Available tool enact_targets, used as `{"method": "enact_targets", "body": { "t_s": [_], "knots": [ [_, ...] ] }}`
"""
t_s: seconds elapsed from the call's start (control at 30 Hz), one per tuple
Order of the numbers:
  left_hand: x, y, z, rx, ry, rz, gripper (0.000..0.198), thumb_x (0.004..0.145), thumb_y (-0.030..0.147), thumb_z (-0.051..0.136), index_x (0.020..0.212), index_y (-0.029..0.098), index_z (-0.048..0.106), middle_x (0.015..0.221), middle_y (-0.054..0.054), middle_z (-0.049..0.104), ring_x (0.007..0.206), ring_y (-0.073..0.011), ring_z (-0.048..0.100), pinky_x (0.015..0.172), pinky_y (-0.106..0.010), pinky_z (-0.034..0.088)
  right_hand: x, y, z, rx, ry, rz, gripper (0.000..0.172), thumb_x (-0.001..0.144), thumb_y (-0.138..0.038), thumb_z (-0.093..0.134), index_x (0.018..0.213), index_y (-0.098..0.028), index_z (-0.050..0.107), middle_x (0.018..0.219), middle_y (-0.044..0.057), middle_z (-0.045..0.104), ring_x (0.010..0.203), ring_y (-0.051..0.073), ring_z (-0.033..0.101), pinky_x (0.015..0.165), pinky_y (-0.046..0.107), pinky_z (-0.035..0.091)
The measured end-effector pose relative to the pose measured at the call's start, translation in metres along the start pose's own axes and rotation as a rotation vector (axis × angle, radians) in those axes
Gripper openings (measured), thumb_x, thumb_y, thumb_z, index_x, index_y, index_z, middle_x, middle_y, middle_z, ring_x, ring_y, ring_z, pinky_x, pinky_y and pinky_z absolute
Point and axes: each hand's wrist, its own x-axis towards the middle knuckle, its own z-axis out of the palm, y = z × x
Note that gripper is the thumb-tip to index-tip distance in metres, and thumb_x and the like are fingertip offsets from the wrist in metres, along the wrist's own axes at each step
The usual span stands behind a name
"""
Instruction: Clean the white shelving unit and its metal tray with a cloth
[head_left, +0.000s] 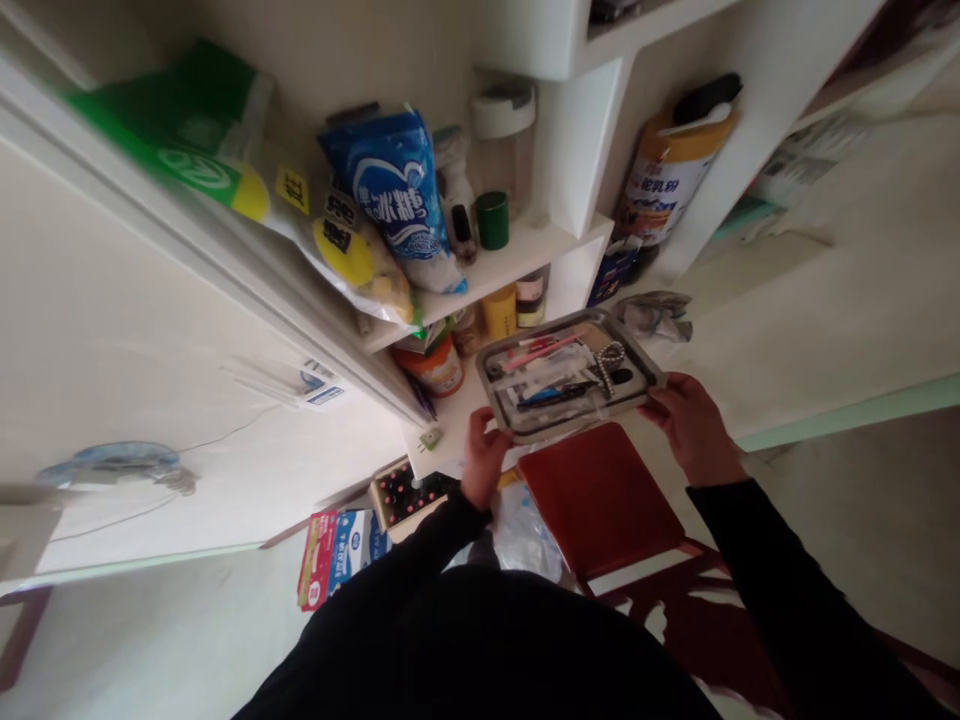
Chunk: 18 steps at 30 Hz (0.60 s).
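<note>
Two hands [486, 458] and one tray [540, 335] show, the tray between the hands, with one red stool [600, 497] at its 6 o'clock. One shelf [487, 275] at its 11 o'clock carries one blue bag [394, 195] and one jar [504, 140]; one canister [664, 175] stands at 1 o'clock.

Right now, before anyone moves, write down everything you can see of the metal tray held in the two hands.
A shallow, rounded-corner tray of dull grey metal, with a raised rim. The left hand grips its near edge, the right hand its right corner. It holds a jumble of packets, a pink-handled item and a strand of dark beads.
</note>
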Motion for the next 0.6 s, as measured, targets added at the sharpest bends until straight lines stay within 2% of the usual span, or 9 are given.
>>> {"method": "enact_targets", "body": {
  "t_s": [0.1,0.23,0.37,0.47,0.6],
  "knots": [
    [-0.015,0.038,-0.001,-0.040,-0.060,0.051,0.050,0.082,0.046,0.096,0.116,0.025,0.066,0.131,-0.010,0.077,0.094,-0.0241,0.083,0.085,-0.040,0.073,-0.020,-0.038,-0.003,0.112,-0.012,0.023,0.045,0.055,-0.033,0.091,0.090,-0.028,0.063,0.087,-0.002,0.068,0.074,0.013,0.067,0.069,0.023,0.067],
    [-0.033,0.089,0.001,-0.085,-0.104,0.135,0.054,0.082,0.055,0.100,0.118,0.028,0.069,0.132,-0.009,0.079,0.098,-0.0273,0.085,0.085,-0.042,0.073,-0.040,-0.086,-0.011,0.092,-0.075,-0.068,0.040,0.057,-0.044,0.098,0.081,-0.031,0.069,0.094,0.003,0.071,0.085,0.020,0.074,0.079,0.033,0.075],
    [-0.047,0.134,0.005,-0.140,-0.128,0.205,0.058,0.077,0.058,0.104,0.114,0.028,0.071,0.127,-0.009,0.080,0.094,-0.0269,0.084,0.083,-0.044,0.074,-0.055,-0.135,-0.022,-0.101,-0.258,-0.334,0.036,0.054,-0.046,0.099,0.082,-0.034,0.079,0.112,0.009,0.072,0.105,0.029,0.079,0.104,0.048,0.074],
    [-0.056,0.162,0.007,-0.182,-0.113,0.250,0.061,0.073,0.058,0.107,0.110,0.025,0.071,0.120,-0.007,0.078,0.092,-0.0241,0.082,0.083,-0.043,0.075,-0.065,-0.167,-0.019,-0.212,-0.353,-0.502,0.036,0.050,-0.048,0.099,0.080,-0.036,0.083,0.115,0.009,0.070,0.104,0.030,0.080,0.112,0.052,0.070],
    [-0.068,0.201,0.007,-0.217,-0.112,0.293,0.065,0.074,0.056,0.108,0.110,0.021,0.067,0.110,-0.003,0.077,0.088,-0.0196,0.081,0.090,-0.041,0.073,-0.071,-0.199,0.002,0.014,-0.340,-0.381,0.031,0.067,-0.053,0.097,0.077,-0.031,0.078,0.102,0.004,0.068,0.094,0.023,0.074,0.110,0.045,0.073]
  ]
}}
